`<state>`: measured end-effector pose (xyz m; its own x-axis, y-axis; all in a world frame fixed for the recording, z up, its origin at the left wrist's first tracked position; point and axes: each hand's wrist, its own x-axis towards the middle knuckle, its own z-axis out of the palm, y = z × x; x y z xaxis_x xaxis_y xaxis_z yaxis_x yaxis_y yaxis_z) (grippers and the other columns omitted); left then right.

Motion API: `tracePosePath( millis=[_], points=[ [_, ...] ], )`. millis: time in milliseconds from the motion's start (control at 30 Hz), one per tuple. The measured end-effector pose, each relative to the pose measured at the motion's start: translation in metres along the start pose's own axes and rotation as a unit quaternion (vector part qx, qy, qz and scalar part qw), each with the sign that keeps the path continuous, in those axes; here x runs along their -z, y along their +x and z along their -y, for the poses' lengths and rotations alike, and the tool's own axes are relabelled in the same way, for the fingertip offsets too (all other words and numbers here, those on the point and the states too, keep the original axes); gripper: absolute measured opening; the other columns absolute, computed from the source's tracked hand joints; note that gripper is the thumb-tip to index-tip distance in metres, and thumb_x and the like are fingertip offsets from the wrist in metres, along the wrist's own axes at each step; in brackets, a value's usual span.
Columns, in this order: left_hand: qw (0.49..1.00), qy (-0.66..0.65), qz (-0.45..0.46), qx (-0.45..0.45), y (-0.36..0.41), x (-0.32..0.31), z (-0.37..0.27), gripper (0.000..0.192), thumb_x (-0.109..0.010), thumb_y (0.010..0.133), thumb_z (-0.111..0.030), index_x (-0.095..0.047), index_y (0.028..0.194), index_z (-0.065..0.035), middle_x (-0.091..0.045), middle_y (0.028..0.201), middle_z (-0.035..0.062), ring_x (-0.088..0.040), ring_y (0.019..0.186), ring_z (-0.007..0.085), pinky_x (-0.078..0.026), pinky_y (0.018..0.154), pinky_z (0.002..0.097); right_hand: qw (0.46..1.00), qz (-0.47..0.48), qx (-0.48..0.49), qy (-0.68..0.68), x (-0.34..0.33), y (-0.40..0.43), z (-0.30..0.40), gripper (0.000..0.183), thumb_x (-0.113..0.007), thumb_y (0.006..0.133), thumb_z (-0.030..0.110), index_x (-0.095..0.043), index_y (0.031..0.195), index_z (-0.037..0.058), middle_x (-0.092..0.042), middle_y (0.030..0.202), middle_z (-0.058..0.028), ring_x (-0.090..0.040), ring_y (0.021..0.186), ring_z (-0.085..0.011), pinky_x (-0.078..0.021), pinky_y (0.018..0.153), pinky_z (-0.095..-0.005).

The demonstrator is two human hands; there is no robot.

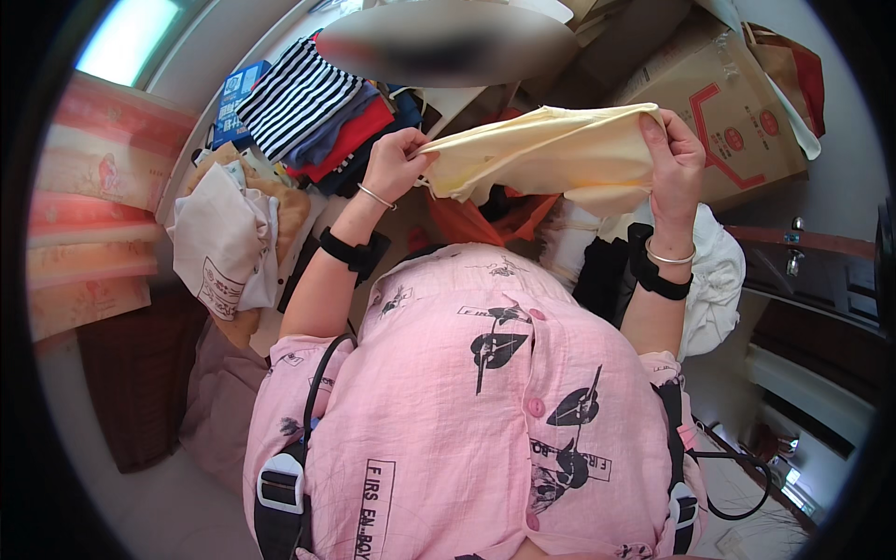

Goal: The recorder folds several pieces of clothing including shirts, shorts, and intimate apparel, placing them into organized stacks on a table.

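A pale yellow cloth garment [553,157] is stretched out in front of my chest, raised off the surfaces around it. My left hand [400,162] pinches one end of it between thumb and fingers. At the other end, my right hand [675,157] grips an upper corner, thumb on the near side. The cloth hangs in loose folds between them, and its kind cannot be made out. Under it, an orange-red cloth [490,217] shows partly. Just beyond my left hand lies a stack of folded clothes with a black-and-white striped garment [301,98] on top.
To the left are a heap of light garments [217,238] and a pink patterned curtain [98,182]. A large cardboard box [728,126] bearing print stands at the far right. Near my right forearm lie white cloth [714,280] and black cloth [600,273]. A blue box [234,105] sits behind the stack.
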<state>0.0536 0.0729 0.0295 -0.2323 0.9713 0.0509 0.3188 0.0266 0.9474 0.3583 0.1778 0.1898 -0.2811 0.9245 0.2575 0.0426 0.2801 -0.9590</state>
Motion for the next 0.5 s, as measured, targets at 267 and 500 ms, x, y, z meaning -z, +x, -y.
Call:
tracePosePath(
  millis=[267,500],
  points=[
    [0.950,-0.265,-0.078,0.143,-0.001,-0.011,0.022,0.012,-0.064,0.085,-0.011,-0.061,0.086,-0.0001,-0.058,0.067,-0.0013,-0.050,0.057,0.0038,-0.039,0.050,0.0203,1.000,-0.001,-0.013,0.002,-0.001,-0.004,-0.003,0.017,-0.063,0.092,0.017,-0.065,0.093,-0.0004,-0.060,0.076,0.0050,-0.050,0.069,-0.0009,-0.0397,0.062,-0.0167],
    [0.959,-0.235,-0.114,0.107,-0.006,-0.027,0.026,0.018,-0.063,0.091,-0.019,-0.061,0.089,-0.0012,-0.061,0.073,-0.0001,-0.053,0.060,0.0040,-0.042,0.052,0.0208,1.000,0.000,-0.010,-0.006,-0.002,-0.004,-0.005,0.018,-0.062,0.092,0.017,-0.065,0.092,-0.0006,-0.060,0.076,0.0047,-0.050,0.069,-0.0012,-0.0402,0.063,-0.0170]
  ],
)
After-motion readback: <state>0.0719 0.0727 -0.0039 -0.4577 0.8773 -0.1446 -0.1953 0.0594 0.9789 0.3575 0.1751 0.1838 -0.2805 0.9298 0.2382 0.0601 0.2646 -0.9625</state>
